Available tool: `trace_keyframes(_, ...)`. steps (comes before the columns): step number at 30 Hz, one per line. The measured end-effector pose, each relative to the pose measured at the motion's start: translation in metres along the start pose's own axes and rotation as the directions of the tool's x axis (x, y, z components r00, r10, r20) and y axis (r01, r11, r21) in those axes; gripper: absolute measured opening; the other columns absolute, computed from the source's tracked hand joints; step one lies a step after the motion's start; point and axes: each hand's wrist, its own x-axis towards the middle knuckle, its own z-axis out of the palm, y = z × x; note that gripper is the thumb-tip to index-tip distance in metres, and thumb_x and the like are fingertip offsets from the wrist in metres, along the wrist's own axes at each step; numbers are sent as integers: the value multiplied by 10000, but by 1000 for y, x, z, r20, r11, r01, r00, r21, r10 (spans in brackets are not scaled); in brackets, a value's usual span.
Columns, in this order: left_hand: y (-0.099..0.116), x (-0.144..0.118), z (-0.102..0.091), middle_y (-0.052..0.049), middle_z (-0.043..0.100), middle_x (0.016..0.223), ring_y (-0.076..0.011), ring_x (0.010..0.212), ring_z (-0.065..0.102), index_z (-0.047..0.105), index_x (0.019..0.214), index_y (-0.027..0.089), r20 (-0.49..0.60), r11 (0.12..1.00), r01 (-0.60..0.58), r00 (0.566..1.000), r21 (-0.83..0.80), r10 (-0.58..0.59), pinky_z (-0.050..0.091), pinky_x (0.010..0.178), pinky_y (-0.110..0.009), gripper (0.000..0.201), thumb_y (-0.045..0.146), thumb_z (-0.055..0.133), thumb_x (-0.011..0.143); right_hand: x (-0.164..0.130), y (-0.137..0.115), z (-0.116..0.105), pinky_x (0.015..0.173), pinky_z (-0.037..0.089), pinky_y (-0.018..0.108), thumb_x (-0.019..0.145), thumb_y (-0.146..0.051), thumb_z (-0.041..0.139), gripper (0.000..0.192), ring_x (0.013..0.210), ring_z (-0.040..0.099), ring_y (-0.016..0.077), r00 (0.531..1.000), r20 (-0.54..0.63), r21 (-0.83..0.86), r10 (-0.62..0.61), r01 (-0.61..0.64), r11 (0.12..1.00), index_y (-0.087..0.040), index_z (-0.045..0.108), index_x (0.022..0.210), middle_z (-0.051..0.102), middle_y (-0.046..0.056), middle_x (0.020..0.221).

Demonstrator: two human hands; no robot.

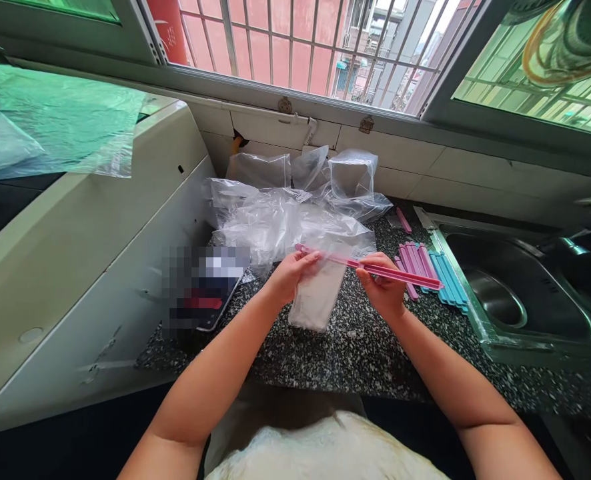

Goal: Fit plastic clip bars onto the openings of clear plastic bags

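Observation:
A long pink bag sealing clip [400, 272] stretches between my hands, across the top of a clear plastic bag [315, 301] that hangs down over the counter. My left hand [291, 273] is closed, pinching the clip's left end together with the bag's upper corner. Farther along the clip, my right hand [383, 285] grips it just right of the bag, and the clip's free end sticks out to the right. Whether the clip's two strips are fully pressed together I cannot tell. Several pink clips [411, 259] and teal clips [450, 283] lie beyond my right hand.
A heap of clear plastic bags [270, 223] covers the counter's back, against the tiled wall. A phone [228, 287], partly blurred out, lies left. The sink [540, 280] bounds the right side, a pale appliance panel [125, 220] the left. The counter [360, 360] is speckled stone.

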Motion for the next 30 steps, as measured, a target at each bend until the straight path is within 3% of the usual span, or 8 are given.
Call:
trace_keyframes(9,1,-1,1,-7,584,541,-88,476,521,622,610,113,-21,1000,-16,1000,10,16,395,476,-210,252,286,788,533,1,1,0,633,489,308,799,-280,611,66,700,586,159,999,41,-5,15,-15,1000,-216,610,814,628,20,745)
trace_keyframes(19,2,-2,1,-11,598,541,-96,478,534,620,606,113,-47,999,-33,998,-4,33,406,471,-212,235,261,784,524,18,-3,-17,650,509,313,791,-256,626,76,723,602,161,977,212,-93,-34,55,994,-207,627,849,648,31,777)
trace_keyframes(30,0,0,-1,-9,598,548,-93,483,545,615,625,113,-31,998,-63,997,26,64,416,475,-212,209,254,759,571,18,-8,-22,638,532,323,769,-204,653,86,714,617,162,978,176,-122,-115,138,983,-229,653,851,665,19,758)
